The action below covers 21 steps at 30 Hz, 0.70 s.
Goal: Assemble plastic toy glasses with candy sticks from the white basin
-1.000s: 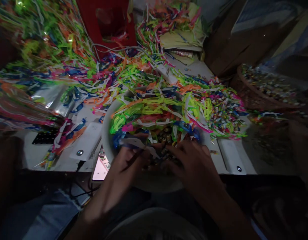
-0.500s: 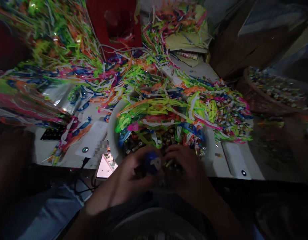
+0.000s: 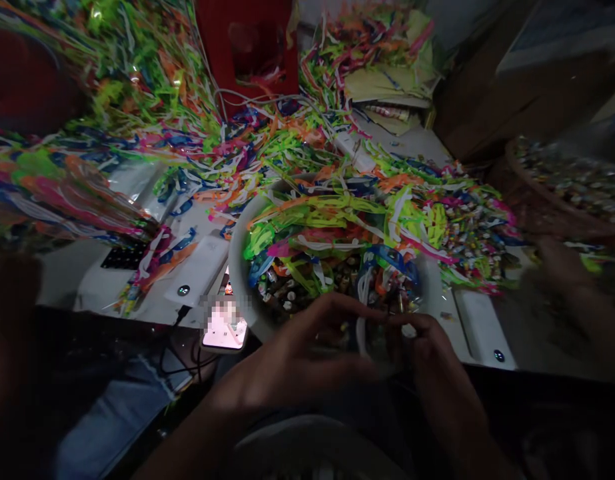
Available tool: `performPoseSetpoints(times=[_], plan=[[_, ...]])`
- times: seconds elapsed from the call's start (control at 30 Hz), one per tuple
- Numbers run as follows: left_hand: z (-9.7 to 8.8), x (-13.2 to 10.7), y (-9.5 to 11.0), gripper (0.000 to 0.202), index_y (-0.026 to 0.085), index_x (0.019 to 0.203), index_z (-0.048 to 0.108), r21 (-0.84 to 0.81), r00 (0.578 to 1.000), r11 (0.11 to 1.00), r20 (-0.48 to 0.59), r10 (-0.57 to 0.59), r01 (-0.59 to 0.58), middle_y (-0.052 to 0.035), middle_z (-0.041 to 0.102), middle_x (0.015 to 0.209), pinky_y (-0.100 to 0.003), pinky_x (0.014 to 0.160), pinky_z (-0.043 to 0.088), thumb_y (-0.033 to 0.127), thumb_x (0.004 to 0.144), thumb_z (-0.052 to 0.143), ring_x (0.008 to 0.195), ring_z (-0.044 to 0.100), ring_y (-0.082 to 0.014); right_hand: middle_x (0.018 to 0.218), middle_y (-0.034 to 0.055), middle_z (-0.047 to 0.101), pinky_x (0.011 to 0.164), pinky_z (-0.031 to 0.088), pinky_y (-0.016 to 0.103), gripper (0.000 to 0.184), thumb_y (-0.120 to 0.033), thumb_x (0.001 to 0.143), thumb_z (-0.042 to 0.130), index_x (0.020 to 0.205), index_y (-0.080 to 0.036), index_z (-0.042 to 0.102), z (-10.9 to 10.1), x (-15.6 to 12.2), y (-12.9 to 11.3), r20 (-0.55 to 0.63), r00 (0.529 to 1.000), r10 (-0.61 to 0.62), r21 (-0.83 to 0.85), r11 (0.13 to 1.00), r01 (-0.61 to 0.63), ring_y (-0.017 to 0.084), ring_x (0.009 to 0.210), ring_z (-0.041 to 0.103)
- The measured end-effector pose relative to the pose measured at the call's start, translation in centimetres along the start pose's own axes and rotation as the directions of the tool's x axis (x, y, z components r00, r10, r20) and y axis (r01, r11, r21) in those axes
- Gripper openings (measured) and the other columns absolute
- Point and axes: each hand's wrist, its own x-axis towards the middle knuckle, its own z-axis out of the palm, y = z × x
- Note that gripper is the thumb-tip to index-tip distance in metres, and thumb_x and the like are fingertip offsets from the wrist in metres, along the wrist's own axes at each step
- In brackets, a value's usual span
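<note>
My left hand (image 3: pixel 312 350) reaches over the near rim of a pale bowl (image 3: pixel 240 267), fingers curled around a whitish looped plastic strip (image 3: pixel 363 287). Close beside it, my right hand (image 3: pixel 434 357) has its fingertips pinched together, almost meeting the left fingertips. Something small and dark sits between those fingertips, too dim to name. Heaped in the bowl are bright plastic strips (image 3: pixel 332 212) in green, orange, blue and pink, above small dark-and-light pieces (image 3: pixel 290 293).
Bright strips cover the table behind. A lit phone (image 3: pixel 224 327) and a white power bank (image 3: pixel 200 270) lie left; another white power bank (image 3: pixel 482 327) lies right. A red box-like object (image 3: pixel 252 53) stands behind. Another person's arm (image 3: pixel 572 280) reaches in beside a basket (image 3: pixel 532 193).
Both my hands have moved right and the left has opened out somewhat. The blue piece at my left fingers no longer shows; a whitish strip does. Another person's arm has appeared at right.
</note>
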Motion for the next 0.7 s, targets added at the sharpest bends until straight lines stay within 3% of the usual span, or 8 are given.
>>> performPoseSetpoints(times=[0.03, 0.1, 0.2, 0.27, 0.37, 0.47, 0.53, 0.7], plan=[[0.1, 0.2, -0.2, 0.025, 0.02, 0.105, 0.057, -0.07, 0.998, 0.997, -0.054, -0.029, 0.025, -0.007, 0.064, 0.111, -0.031, 0.09, 0.045, 0.028, 0.082, 0.063, 0.107, 0.059, -0.0209, 0.106, 0.0056, 0.066, 0.075, 0.054, 0.028, 0.023, -0.036, 0.096, 0.036, 0.106, -0.025, 0.053, 0.2, -0.2, -0.2, 0.032, 0.999, 0.002, -0.004, 1.0, -0.002, 0.018, 0.096, 0.064], [0.4, 0.6, -0.7, 0.021, 0.022, 0.105, 0.052, -0.217, 0.989, 0.976, -0.137, -0.045, 0.014, -0.0059, 0.067, 0.102, -0.027, 0.08, 0.048, 0.028, 0.086, 0.058, 0.095, 0.063, -0.0177, 0.106, 0.0037, 0.066, 0.074, 0.053, 0.024, 0.017, -0.034, 0.094, 0.044, 0.105, -0.026, 0.054, 0.5, -0.3, -0.5, 0.061, 0.998, -0.001, -0.018, 1.0, 0.002, 0.016, 0.094, 0.064], [0.5, 1.0, -1.2, 0.06, 0.032, 0.13, 0.036, -0.33, 0.975, 0.942, -0.223, -0.011, -0.065, -0.0027, 0.067, 0.1, -0.027, 0.075, 0.05, 0.023, 0.08, 0.067, 0.087, 0.065, -0.016, 0.089, 0.0003, 0.067, 0.062, 0.052, 0.018, 0.012, -0.03, 0.091, 0.049, 0.099, -0.026, 0.057, 0.6, -0.1, -0.8, 0.04, 0.996, -0.085, -0.069, 0.994, 0.088, 0.013, 0.074, 0.065], [0.4, 1.0, -1.0, 0.064, 0.03, 0.133, 0.037, -0.327, 0.961, 0.943, -0.274, -0.027, -0.067, -0.0036, 0.067, 0.103, -0.027, 0.076, 0.051, 0.024, 0.078, 0.069, 0.09, 0.065, -0.0173, 0.083, -0.0013, 0.067, 0.059, 0.052, 0.016, 0.009, -0.028, 0.089, 0.051, 0.095, -0.026, 0.057, 0.6, 0.1, -0.7, 0.06, 0.989, -0.138, -0.081, 0.986, 0.143, 0.012, 0.069, 0.065], [0.2, 0.9, -0.4, 0.049, 0.021, 0.12, 0.052, -0.275, 0.938, 0.961, -0.33, -0.108, 0.014, -0.0047, 0.068, 0.097, -0.026, 0.073, 0.052, 0.028, 0.075, 0.071, 0.086, 0.065, -0.018, 0.084, 0.0001, 0.069, 0.059, 0.053, 0.018, 0.012, -0.027, 0.086, 0.056, 0.097, -0.025, 0.057, 0.7, 0.1, -0.3, 0.09, 0.985, -0.144, -0.098, 0.983, 0.153, 0.013, 0.069, 0.066], [0.3, 0.9, 0.0, 0.048, 0.018, 0.11, 0.056, -0.217, 0.866, 0.973, -0.469, -0.172, 0.075, -0.0004, 0.068, 0.08, -0.024, 0.066, 0.05, 0.031, 0.069, 0.076, 0.073, 0.065, -0.0158, 0.082, 0.0019, 0.067, 0.056, 0.053, 0.019, 0.016, -0.026, 0.085, 0.056, 0.1, -0.023, 0.053, 0.8, -0.2, 0.1, 0.043, 0.995, -0.09, -0.057, 0.994, 0.093, 0.014, 0.068, 0.066], [0.5, 1.0, 0.0, 0.044, 0.017, 0.103, 0.057, -0.213, 0.831, 0.975, -0.529, -0.172, 0.066, -0.0003, 0.069, 0.08, -0.024, 0.065, 0.05, 0.032, 0.067, 0.077, 0.074, 0.065, -0.0165, 0.077, 0.0007, 0.066, 0.053, 0.052, 0.018, 0.014, -0.024, 0.085, 0.057, 0.097, -0.023, 0.051, 0.9, -0.5, 0.0, 0.022, 0.996, -0.085, -0.038, 0.996, 0.086, 0.013, 0.064, 0.065], [1.0, 1.3, 0.0, 0.038, 0.017, 0.1, 0.056, -0.278, 0.86, 0.961, -0.486, -0.154, 0.016, -0.0052, 0.072, 0.097, -0.026, 0.068, 0.053, 0.027, 0.069, 0.075, 0.081, 0.067, -0.0187, 0.075, -0.0002, 0.067, 0.052, 0.05, 0.018, 0.01, -0.03, 0.084, 0.058, 0.092, -0.024, 0.056, 1.0, -0.6, -1.1, -0.064, 0.987, -0.148, -0.148, 0.979, 0.137, 0.012, 0.06, 0.063]])
